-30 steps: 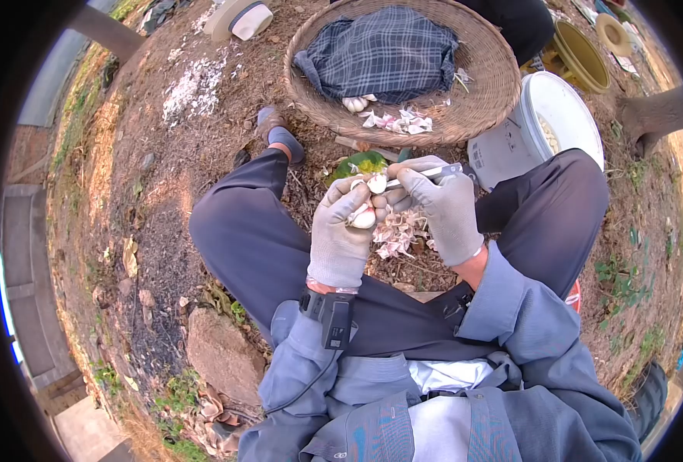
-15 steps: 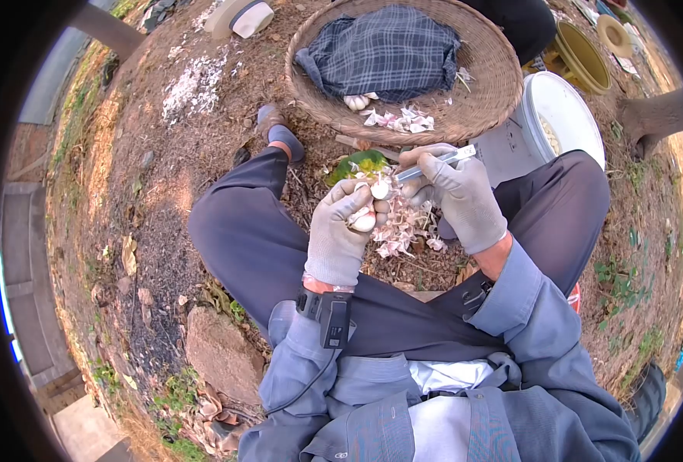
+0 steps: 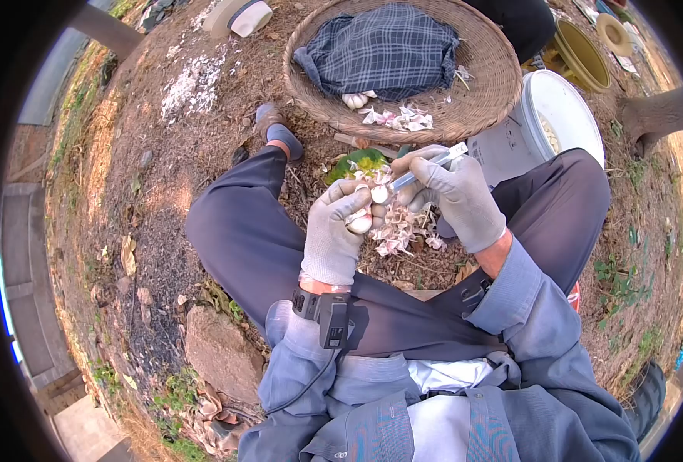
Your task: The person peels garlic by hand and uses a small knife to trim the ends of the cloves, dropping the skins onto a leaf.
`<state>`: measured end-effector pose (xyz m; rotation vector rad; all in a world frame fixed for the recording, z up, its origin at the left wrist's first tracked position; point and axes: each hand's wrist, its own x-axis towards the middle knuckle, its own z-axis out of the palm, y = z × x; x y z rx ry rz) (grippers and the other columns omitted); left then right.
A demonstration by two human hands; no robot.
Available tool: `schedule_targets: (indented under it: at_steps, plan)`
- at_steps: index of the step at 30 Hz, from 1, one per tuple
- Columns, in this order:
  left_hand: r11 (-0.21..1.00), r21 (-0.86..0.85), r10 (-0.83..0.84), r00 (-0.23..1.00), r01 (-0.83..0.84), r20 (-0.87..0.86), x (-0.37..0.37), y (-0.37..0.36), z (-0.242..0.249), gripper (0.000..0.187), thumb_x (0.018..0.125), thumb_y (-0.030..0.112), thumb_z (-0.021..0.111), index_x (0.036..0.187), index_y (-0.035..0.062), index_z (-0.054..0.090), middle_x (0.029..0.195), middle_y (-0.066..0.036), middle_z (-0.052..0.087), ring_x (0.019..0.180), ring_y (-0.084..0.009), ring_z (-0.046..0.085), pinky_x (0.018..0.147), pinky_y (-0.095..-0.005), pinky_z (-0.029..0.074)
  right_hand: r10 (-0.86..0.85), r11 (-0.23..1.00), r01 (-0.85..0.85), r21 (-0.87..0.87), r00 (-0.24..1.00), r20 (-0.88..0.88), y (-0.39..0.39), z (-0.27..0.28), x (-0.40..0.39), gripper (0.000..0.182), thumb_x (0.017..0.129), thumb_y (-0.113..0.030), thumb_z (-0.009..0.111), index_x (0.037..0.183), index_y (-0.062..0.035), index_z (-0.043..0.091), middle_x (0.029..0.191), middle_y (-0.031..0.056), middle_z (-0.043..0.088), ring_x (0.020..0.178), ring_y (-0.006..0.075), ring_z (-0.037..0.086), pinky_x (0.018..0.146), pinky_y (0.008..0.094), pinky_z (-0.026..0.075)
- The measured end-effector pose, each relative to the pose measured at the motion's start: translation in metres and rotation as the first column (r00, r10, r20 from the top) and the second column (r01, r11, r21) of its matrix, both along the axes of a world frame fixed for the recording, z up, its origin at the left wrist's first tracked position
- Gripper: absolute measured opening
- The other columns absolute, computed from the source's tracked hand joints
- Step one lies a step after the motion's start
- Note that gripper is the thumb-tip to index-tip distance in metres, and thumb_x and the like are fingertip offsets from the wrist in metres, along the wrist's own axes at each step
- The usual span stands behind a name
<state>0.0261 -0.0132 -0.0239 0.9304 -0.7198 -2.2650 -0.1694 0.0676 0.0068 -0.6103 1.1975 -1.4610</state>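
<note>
My left hand, in a pale grey work glove, is closed around garlic cloves; a peeled-looking white clove sticks up at its fingertips. Thin and light-coloured, a utility knife lies in my gloved right hand, its fingers wrapped round the handle. The knife's tip points down-left and is at or against the upper clove; actual contact is too small to make out. Below both hands, garlic skins are heaped on the ground. A green and yellow leaf shows just behind the left fingers.
A wide woven basket ahead carries a dark plaid cloth, a garlic bulb and loose skins. To its right stand a white bucket with pale cloves inside and a yellow tub. A rock lies left of my legs.
The knife and right hand have shifted slightly left, bringing the blade tip closer to the upper clove. Both hands keep their hold.
</note>
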Motion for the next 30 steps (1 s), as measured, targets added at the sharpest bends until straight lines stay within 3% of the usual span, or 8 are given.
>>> schedule_targets:
  at_steps: [5, 17, 27, 30]
  plan:
    - [0.998, -0.049, -0.045, 0.998, 0.048, 0.048, 0.002, 0.0, 0.008, 0.01, 0.103, 0.007, 0.06, 0.108, -0.0021, 0.062, 0.095, -0.015, 0.071, 0.077, -0.0192, 0.069, 0.07, -0.0282, 0.058, 0.065, 0.997, -0.067, 0.034, 0.997, 0.041, 0.0, -0.002, -0.003, 0.035, 0.107, -0.024, 0.062, 0.113, 0.0096, 0.069, 0.088, 0.0135, 0.076, 0.069, 0.0149, 0.072, 0.064, 0.0258, 0.06]
    - [0.991, -0.021, -0.132, 0.99, 0.131, -0.04, 0.005, -0.001, 0.01, 0.013, 0.099, 0.009, 0.065, 0.106, -0.0023, 0.064, 0.093, -0.014, 0.07, 0.076, -0.0198, 0.069, 0.068, -0.0303, 0.056, 0.125, 0.992, -0.114, -0.057, 0.955, 0.269, 0.005, -0.017, -0.005, 0.039, 0.109, -0.028, 0.057, 0.112, 0.0093, 0.068, 0.089, 0.0172, 0.076, 0.068, 0.0173, 0.073, 0.066, 0.0275, 0.061]
    - [0.982, -0.106, -0.161, 0.987, 0.159, -0.012, 0.002, 0.002, 0.018, 0.019, 0.099, 0.014, 0.07, 0.108, -0.0025, 0.065, 0.092, -0.012, 0.07, 0.075, -0.0185, 0.068, 0.068, -0.03, 0.055, 0.106, 0.994, -0.1, -0.038, 0.968, 0.226, 0.006, -0.023, -0.002, 0.038, 0.11, -0.028, 0.056, 0.111, 0.0087, 0.068, 0.09, 0.0165, 0.076, 0.068, 0.0172, 0.073, 0.065, 0.0263, 0.061]
    - [0.985, -0.086, -0.151, 0.989, 0.15, -0.004, 0.001, 0.001, 0.018, 0.018, 0.099, 0.013, 0.07, 0.108, -0.0023, 0.065, 0.092, -0.012, 0.07, 0.075, -0.0182, 0.068, 0.067, -0.0295, 0.055, 0.015, 0.999, -0.006, -0.047, 0.983, 0.185, 0.004, -0.017, 0.006, 0.035, 0.109, -0.024, 0.057, 0.11, 0.0095, 0.068, 0.089, 0.0153, 0.076, 0.068, 0.0172, 0.073, 0.062, 0.0263, 0.061]
